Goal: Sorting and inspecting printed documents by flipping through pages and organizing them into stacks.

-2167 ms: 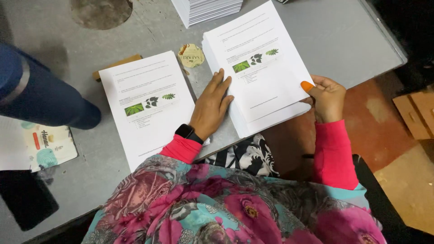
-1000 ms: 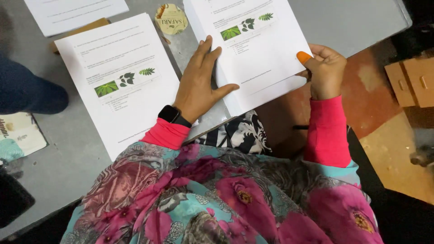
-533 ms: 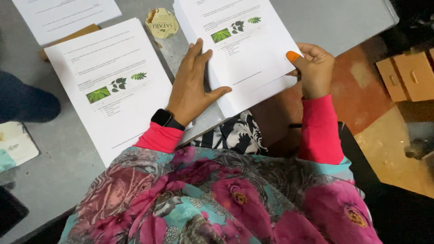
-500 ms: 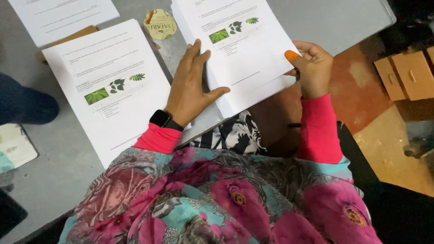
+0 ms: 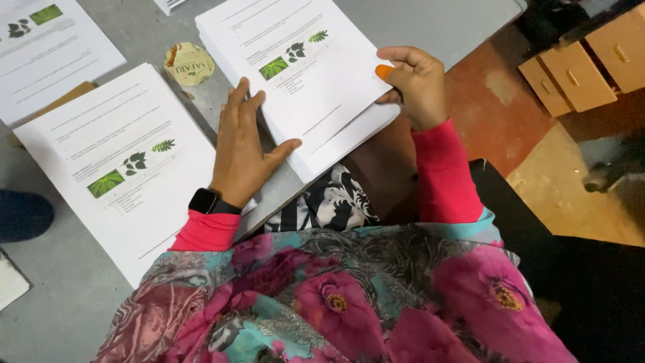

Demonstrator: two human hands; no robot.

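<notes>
Stapled-looking paper stack [image 5: 316, 74], white sheets printed with text and 3 small leaf pictures, lies on the grey worktop [image 5: 416, 20] with its near right corner hanging past the worktop's edge, over the person's lap. Its long axis runs on a slant, from far left down to near right. Both hands are on it, well apart from each other: the left hand [image 5: 245, 151] lies flat and spread on the stack's near left edge, thumb out across the paper, while the right hand [image 5: 416, 84] pinches the right edge of the top sheet between thumb and fingers, closed on the paper. The right hand is the nearer one to the overhanging corner.

Counted from that stack: 1 second printed sheet pile [image 5: 121, 168] lies just left of it, partly under the left wrist, with a black smartwatch [image 5: 205, 200] on that wrist; 1 third printed page [image 5: 47, 50] lies farther left, at the frame's edge; 1 round gold foil lid [image 5: 189, 64] sits between the piles. To the stack's right, off the worktop, stand 2 small wooden drawers [image 5: 591, 60].
</notes>
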